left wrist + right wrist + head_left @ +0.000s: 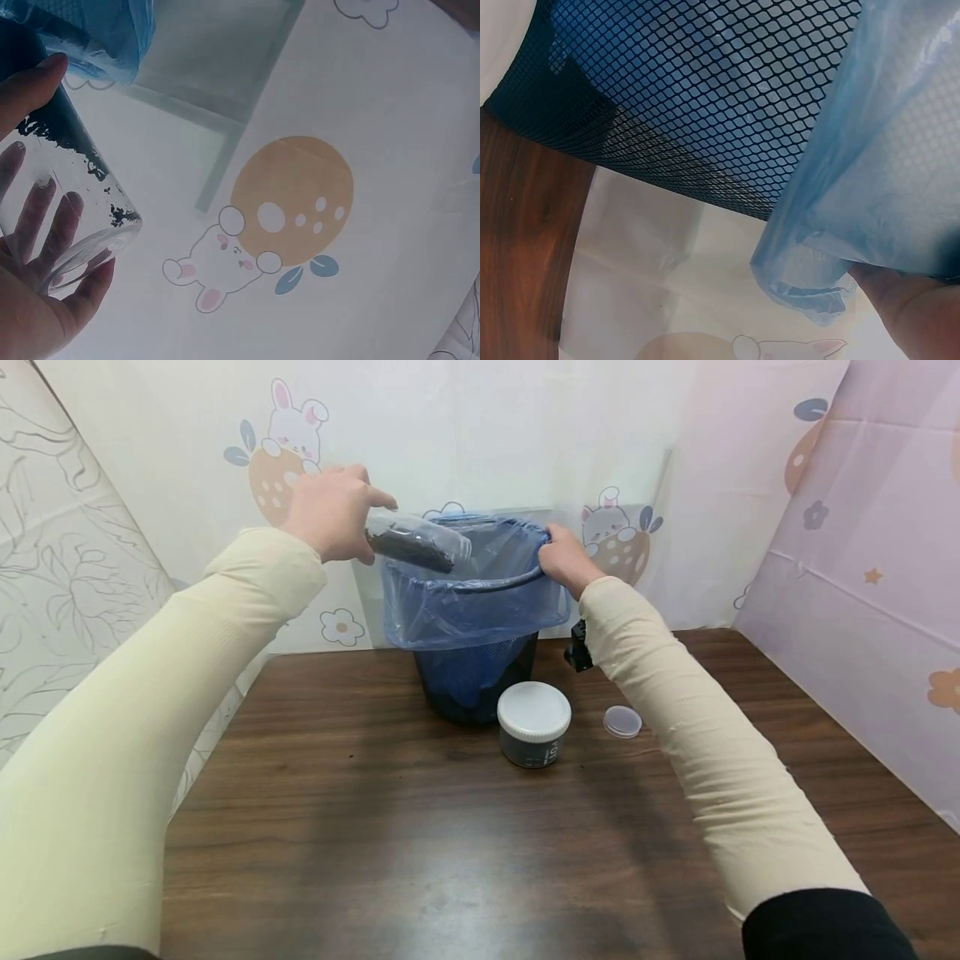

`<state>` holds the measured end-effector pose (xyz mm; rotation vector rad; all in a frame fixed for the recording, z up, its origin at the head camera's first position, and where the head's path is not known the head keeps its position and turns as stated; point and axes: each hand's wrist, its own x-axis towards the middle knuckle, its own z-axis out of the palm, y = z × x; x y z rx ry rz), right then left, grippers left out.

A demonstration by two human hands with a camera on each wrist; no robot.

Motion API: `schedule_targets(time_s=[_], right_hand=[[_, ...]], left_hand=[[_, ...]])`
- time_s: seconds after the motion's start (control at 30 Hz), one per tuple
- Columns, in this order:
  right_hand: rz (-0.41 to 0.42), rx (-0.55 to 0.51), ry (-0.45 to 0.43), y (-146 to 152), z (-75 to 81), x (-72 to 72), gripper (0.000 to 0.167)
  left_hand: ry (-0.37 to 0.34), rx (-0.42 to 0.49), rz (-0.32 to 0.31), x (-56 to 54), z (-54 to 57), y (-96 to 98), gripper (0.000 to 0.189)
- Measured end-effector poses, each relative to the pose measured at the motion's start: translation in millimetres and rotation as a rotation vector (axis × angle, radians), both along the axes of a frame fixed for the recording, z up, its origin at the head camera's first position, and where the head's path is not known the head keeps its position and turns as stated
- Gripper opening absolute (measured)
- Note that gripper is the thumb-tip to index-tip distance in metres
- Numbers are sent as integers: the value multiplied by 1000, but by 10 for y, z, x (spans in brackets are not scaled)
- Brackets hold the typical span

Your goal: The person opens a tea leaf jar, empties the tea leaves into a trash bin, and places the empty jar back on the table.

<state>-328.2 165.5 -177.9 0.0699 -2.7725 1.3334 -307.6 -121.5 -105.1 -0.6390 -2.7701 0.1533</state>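
My left hand grips a clear plastic jar by its base end. The jar is tilted with its mouth over the bin's opening, and dark loose bits lie along its lower side; in the left wrist view more dark bits cling to the clear wall of the jar. A black mesh bin is lined with a blue plastic bag folded over the rim. At the right side of that rim, my right hand holds the bag and edge, its thumb against the blue film in the right wrist view.
A tub with a white lid and dark lower wall stands in front of the bin. To its right a clear round lid lies on the brown wooden table. Printed cloth hangs right behind the bin.
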Motion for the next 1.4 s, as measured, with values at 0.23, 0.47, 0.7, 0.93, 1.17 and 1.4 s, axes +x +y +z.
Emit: schedule_targets(time_s=[0.23,0.47,0.7,0.93,1.17,1.4], right_hand=[[1,9,-16,-6,16,26,58],[-2,-1,-29,-4,13,30,59],[-3,4,-20,-7,16,41,58],[-6,10,-21,2,10,26,57],[0,11,-23,-2,21,41,58],[3,16,-21,-14,28,48,58]], left_hand=[[1,-7,-9,-12,3,49,78],[16,-52,-16,-22,4,101,77],[45,-71,-28,-19,-5,110,77],[58,-98,-51,-23,-9,128,77],[62,-119,-66,-14,-6,167,76],[71,-141,-73,-8,-6,201,73]])
